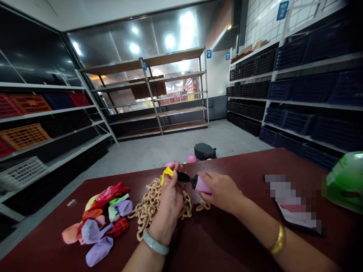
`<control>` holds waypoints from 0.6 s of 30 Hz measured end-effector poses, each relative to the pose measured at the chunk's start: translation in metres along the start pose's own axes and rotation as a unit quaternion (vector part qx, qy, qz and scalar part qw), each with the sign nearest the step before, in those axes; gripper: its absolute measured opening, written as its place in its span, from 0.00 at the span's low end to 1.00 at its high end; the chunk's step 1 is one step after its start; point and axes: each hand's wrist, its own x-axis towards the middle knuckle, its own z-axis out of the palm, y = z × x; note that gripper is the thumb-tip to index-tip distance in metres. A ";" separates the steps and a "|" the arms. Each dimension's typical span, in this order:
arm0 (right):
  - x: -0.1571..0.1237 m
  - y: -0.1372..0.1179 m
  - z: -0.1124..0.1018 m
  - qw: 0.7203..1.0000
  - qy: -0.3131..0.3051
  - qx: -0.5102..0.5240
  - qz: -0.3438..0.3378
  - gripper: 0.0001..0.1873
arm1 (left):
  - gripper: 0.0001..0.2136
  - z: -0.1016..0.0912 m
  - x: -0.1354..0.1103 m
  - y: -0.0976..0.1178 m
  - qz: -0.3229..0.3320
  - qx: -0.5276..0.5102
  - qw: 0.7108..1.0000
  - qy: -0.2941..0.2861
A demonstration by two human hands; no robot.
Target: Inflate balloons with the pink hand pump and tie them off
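Observation:
My left hand pinches the neck of a limp yellow balloon onto the black nozzle of a small pink hand pump. My right hand is wrapped round the pump's pink body. Both hands hover just above a dark red table, over a heap of beige plastic chain links. A pile of flat balloons in red, purple, green, orange and pink lies to the left of my left hand.
An inflated green balloon sits at the table's right edge, beside a blurred flat object. Beyond the far edge a black bag and pink balloons lie on the grey floor. Shelving racks with crates line both sides.

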 end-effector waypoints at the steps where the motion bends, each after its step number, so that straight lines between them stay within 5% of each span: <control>1: 0.000 0.000 0.001 1.000 0.001 0.002 0.001 0.28 | 0.19 0.000 0.000 0.000 -0.003 0.003 1.000 0.002; 10: 0.001 -0.003 0.005 0.999 -0.002 0.051 0.001 0.27 | 0.30 -0.009 0.008 0.010 0.028 -0.031 0.999 -0.013; 18: 0.001 -0.002 0.001 0.999 -0.001 0.048 0.014 0.27 | 0.19 -0.004 0.005 0.009 -0.033 -0.041 0.998 -0.019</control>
